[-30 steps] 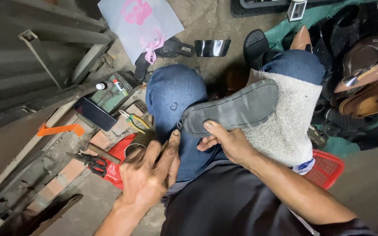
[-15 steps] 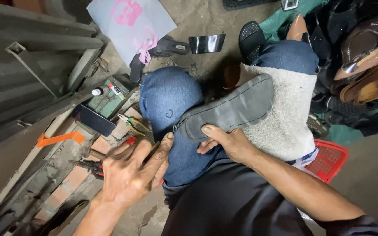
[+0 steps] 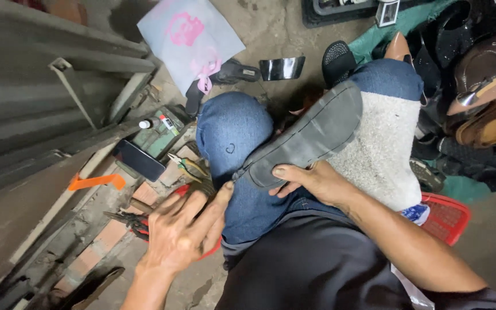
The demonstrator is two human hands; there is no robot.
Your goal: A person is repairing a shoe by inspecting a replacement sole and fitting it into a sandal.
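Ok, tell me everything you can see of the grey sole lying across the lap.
The grey sole is a flat, shoe-shaped piece, rubbery-looking, matte with a slightly raised rim. It lies slantwise across the lap, wider end up on the pale fuzzy cloth over the right knee, narrower end low against the jeans. The right hand pins that lower end, thumb on top. The left hand is off it, open.

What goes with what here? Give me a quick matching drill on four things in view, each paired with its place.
Things:
1. grey shoe sole
2. dark phone
3. red basket
4. pliers

Places:
A. floor at the right, beside the thigh
B. across the lap, heel under the right hand
C. floor at the left, beside the knee
D. ledge at the left, by the metal rail

Pairs: 1-B, 2-D, 3-A, 4-C
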